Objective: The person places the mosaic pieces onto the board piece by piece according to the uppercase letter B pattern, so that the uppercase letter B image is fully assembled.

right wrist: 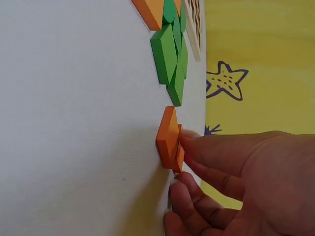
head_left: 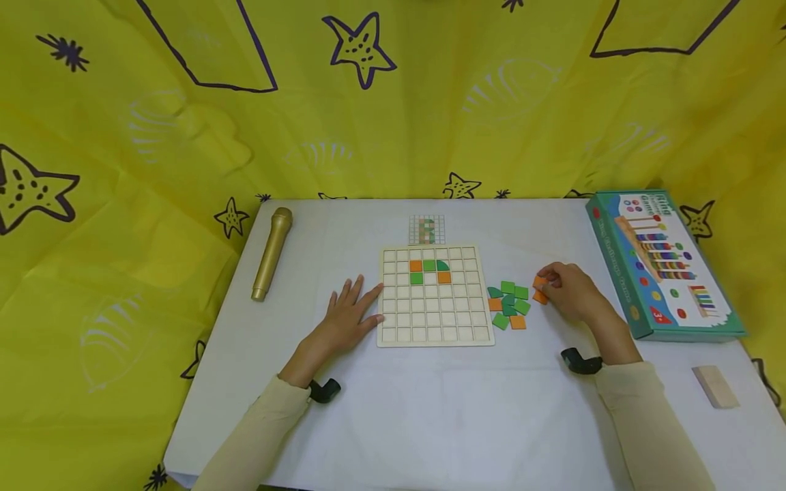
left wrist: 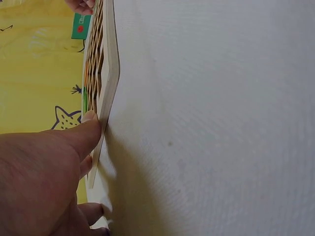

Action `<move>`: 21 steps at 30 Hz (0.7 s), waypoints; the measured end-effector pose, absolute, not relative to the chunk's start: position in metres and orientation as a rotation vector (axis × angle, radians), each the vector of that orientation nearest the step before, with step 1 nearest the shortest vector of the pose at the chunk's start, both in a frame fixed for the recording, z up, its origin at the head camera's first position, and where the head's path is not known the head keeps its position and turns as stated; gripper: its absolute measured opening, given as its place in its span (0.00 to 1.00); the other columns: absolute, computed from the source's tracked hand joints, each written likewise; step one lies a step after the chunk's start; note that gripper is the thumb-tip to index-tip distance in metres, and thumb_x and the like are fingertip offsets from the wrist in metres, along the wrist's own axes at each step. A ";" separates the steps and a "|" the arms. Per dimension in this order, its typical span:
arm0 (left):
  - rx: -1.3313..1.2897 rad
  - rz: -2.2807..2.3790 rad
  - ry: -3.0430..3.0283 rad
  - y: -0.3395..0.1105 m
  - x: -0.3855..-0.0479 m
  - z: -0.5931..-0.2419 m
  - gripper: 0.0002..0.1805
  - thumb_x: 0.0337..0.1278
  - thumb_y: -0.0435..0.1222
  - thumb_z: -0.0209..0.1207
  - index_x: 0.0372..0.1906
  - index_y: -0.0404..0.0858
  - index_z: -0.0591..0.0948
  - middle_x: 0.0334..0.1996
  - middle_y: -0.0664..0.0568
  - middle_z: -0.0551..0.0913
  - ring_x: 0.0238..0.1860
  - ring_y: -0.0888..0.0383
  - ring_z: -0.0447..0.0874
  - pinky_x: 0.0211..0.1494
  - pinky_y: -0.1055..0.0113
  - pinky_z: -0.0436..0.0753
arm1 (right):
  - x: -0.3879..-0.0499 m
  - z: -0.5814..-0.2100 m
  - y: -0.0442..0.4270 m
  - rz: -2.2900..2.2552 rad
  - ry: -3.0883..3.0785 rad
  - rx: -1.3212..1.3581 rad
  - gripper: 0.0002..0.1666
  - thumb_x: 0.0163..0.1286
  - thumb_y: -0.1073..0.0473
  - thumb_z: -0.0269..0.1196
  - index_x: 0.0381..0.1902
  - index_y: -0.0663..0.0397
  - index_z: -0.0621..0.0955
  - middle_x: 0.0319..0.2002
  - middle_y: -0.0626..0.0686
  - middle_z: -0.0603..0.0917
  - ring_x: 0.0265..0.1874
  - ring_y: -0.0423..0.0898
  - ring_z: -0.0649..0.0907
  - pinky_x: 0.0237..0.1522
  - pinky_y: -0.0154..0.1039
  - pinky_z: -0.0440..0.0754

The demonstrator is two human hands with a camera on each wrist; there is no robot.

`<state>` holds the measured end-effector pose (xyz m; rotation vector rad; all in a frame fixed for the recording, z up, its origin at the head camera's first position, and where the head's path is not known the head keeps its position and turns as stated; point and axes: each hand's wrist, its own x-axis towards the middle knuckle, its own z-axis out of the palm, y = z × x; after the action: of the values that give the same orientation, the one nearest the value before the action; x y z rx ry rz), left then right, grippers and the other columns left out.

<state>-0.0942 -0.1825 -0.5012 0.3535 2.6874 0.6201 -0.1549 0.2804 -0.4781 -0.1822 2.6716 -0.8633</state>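
Observation:
A pale wooden grid board [head_left: 434, 334] holds three orange and green squares and more, including a dark green rounded tile [head_left: 442, 265]. My left hand [head_left: 345, 320] lies spread at the board's left edge, its thumb touching the rim in the left wrist view. Right of the board, my right hand [head_left: 574, 293] pinches an orange tile [right wrist: 180, 155] between thumb and fingers; a second orange tile [right wrist: 168, 137] lies against it. Just left of these is a loose group of green tiles [head_left: 507, 287] and orange tiles [head_left: 518, 322].
A small printed pattern card [head_left: 426, 229] touches or nearly touches the board's back edge. A gold microphone-shaped object [head_left: 272, 256] lies far left. At the right stand a green and white game box [head_left: 669, 266] and, nearer, a wooden block [head_left: 716, 387]. Yellow cloth [head_left: 405, 136] hangs behind the table.

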 end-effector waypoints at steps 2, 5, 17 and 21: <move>0.356 0.623 2.690 -0.182 -0.094 -0.501 0.39 0.80 0.56 0.52 0.86 0.54 0.55 0.86 0.39 0.38 0.85 0.35 0.30 0.82 0.30 0.38 | -0.156 -0.478 0.281 -0.869 2.662 -0.160 0.20 0.81 0.59 0.58 0.61 0.71 0.76 0.54 0.71 0.76 0.52 0.64 0.76 0.56 0.60 0.77; 0.357 0.626 2.690 -0.182 -0.095 -0.501 0.39 0.80 0.56 0.52 0.86 0.54 0.55 0.86 0.39 0.38 0.85 0.34 0.30 0.81 0.30 0.38 | -0.161 -0.479 0.282 -0.883 2.652 -0.136 0.20 0.82 0.58 0.58 0.61 0.71 0.75 0.53 0.70 0.75 0.52 0.64 0.75 0.57 0.60 0.76; 0.364 0.637 2.701 -0.182 -0.093 -0.500 0.38 0.80 0.55 0.53 0.86 0.53 0.56 0.86 0.38 0.39 0.85 0.34 0.31 0.81 0.29 0.38 | -0.172 -0.485 0.283 -0.910 2.629 -0.122 0.23 0.82 0.58 0.56 0.65 0.70 0.74 0.58 0.71 0.73 0.55 0.65 0.74 0.60 0.61 0.75; 0.364 0.642 2.698 -0.182 -0.093 -0.499 0.38 0.80 0.55 0.53 0.86 0.53 0.56 0.86 0.38 0.39 0.85 0.34 0.31 0.81 0.29 0.38 | -0.174 -0.483 0.282 -0.894 2.628 -0.185 0.21 0.82 0.61 0.56 0.65 0.70 0.75 0.58 0.72 0.73 0.57 0.67 0.75 0.63 0.64 0.74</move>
<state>-0.0927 -0.1822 -0.4995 0.3636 2.6981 0.6417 -0.1738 0.2819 -0.4831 -0.1850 2.6278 -0.8937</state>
